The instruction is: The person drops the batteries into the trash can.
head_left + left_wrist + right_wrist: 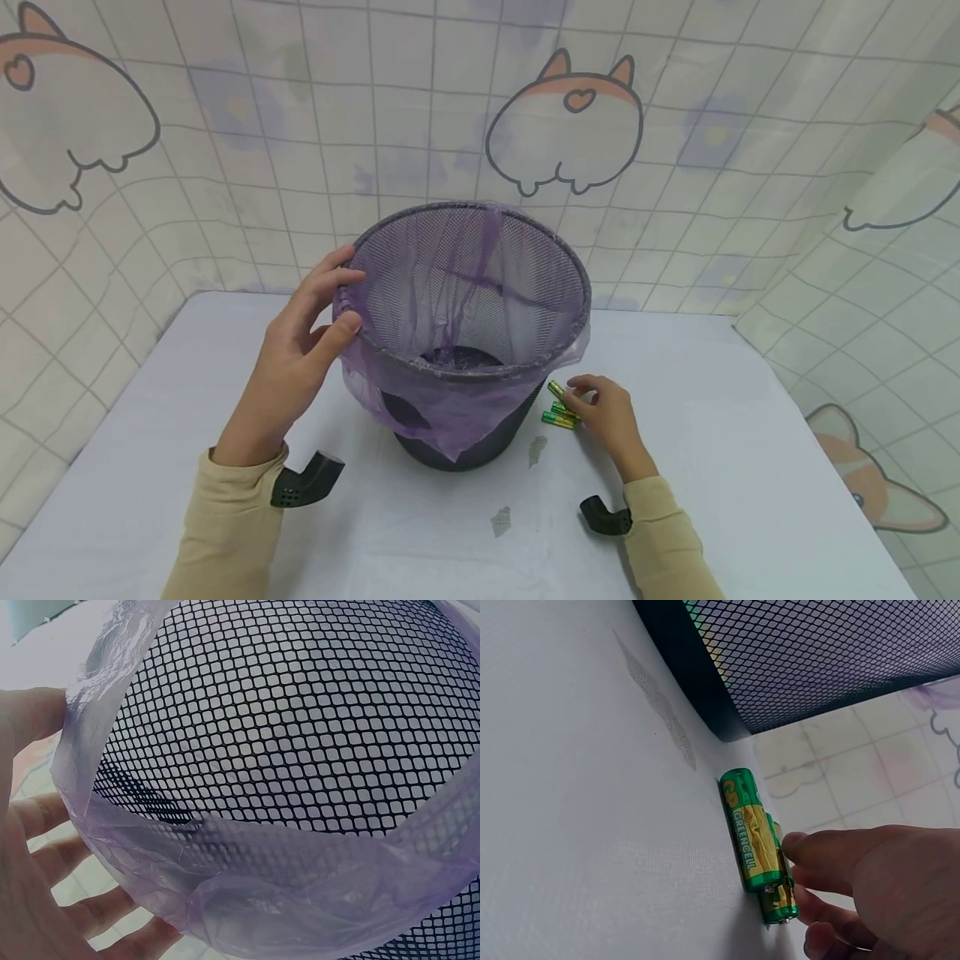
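A person's left hand (pixel 296 367) grips the rim of a round black wire-mesh bin (pixel 468 333) at its nine o'clock side: the thumb is hooked over the edge and the other fingers (pixel 45 817) spread, slightly bent, along the outside. A thin, crinkled, see-through purple plastic bag (pixel 450 417) lines the bin and folds over its rim. The bin stands upright in the middle of a smooth white counter (pixel 750 433). At about four o'clock from the bin's base lie small green and gold cylinder batteries (pixel 751 832), close together, just beside the mesh wall. The right hand (pixel 609 412) rests over them, fingers curled, fingertips (pixel 799 847) touching the batteries; they seem to pinch one, though the hold is partly hidden.
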### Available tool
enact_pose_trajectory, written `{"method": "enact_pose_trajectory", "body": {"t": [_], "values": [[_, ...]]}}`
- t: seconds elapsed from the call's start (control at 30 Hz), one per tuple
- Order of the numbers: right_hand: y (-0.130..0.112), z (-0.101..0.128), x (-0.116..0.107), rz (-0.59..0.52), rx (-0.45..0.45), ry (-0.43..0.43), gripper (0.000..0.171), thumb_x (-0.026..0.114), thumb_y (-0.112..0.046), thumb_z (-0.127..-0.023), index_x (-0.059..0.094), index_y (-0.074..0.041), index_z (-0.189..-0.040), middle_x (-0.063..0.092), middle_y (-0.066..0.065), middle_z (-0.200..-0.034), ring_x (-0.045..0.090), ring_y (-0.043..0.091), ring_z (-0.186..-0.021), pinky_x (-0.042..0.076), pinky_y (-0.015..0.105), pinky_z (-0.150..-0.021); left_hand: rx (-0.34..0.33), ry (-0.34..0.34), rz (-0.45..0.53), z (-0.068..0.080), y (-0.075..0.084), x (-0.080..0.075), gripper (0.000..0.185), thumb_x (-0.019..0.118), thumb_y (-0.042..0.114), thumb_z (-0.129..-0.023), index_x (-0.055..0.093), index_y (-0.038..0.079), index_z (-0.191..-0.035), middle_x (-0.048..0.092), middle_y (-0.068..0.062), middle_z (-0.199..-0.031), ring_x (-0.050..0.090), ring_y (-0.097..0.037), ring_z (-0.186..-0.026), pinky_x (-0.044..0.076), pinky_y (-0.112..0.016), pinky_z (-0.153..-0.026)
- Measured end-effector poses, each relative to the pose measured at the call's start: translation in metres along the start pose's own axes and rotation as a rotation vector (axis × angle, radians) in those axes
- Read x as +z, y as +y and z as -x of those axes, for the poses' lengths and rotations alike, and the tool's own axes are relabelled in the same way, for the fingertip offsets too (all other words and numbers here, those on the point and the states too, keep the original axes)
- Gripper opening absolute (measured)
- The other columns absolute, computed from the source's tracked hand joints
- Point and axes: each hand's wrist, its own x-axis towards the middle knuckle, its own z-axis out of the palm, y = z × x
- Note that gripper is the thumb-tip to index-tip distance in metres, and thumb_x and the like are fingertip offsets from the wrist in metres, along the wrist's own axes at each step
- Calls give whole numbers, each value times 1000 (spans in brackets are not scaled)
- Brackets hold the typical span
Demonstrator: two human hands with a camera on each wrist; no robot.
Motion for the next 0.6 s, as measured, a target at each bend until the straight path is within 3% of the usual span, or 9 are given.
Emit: {"method": "enact_pose_trajectory", "body": {"t": [0.6], "values": [[7, 2, -6, 43, -1, 19, 23, 69, -9, -84, 71, -4, -107, 68, 14, -100, 54, 21, -79, 41, 32, -70, 5, 3, 60, 0, 0, 1, 40, 50, 6, -98, 48, 9, -138, 27, 2, -159, 28, -27, -147, 43, -16, -96]]}}
